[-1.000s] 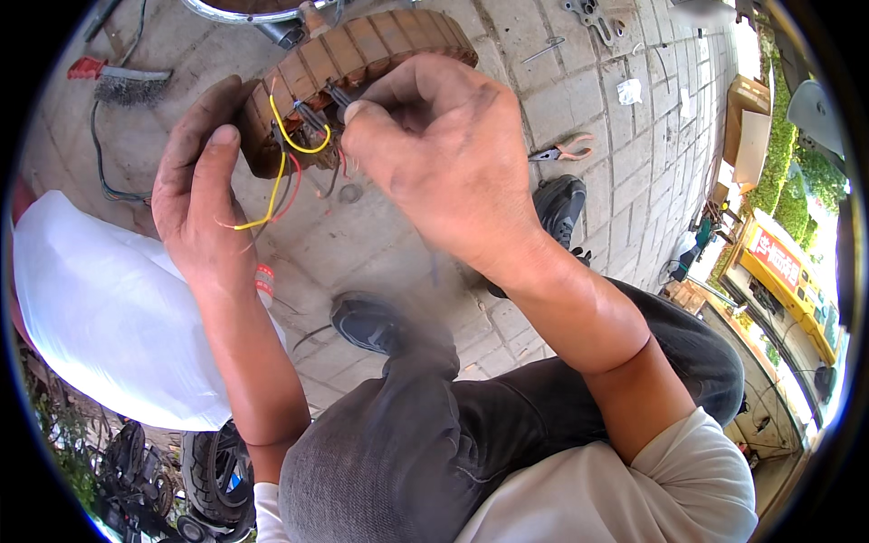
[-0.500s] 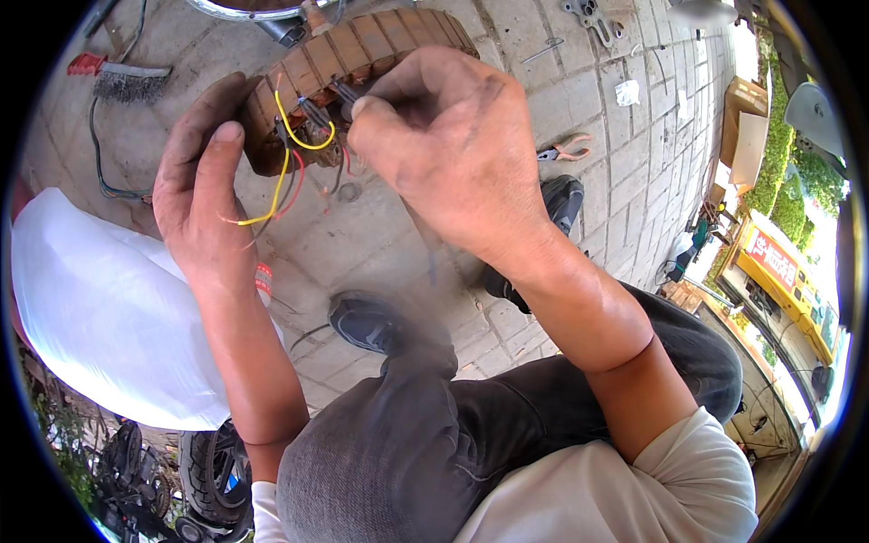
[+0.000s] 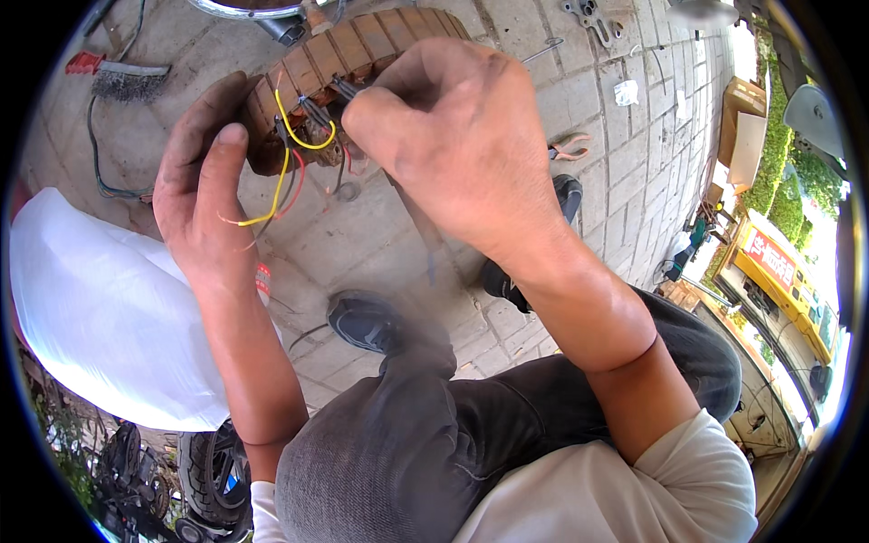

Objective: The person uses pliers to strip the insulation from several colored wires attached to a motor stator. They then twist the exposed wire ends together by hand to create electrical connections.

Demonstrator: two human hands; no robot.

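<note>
Brown slotted motor core (image 3: 330, 54), shaped like a thick curved ring, is standing on its edge in the upper middle of the view, in front of the person and between the two hands. The left hand (image 3: 204, 181) is cupping the core's left end, its thumb standing away from the fingers; I cannot tell whether it is gripping. The right hand (image 3: 457, 145) is covering the right part of the core's near side, its thumb and forefinger pressing together on a dark sleeved lead (image 3: 344, 88). Between the hands, a yellow wire (image 3: 312, 147) is looping outward, and a red wire (image 3: 298, 176) is hanging beside a second yellow one, their ends bare.

Around them, paving (image 3: 634, 181) is covering the ground. A red-handled wire brush (image 3: 131, 81) is lying to the left, and pliers (image 3: 572, 147) with orange handles are lying to the right, near the person's foot. A large white bag (image 3: 109, 308) is bulging beside the left forearm, and a black tyre (image 3: 204, 471) is showing at the lower left.
</note>
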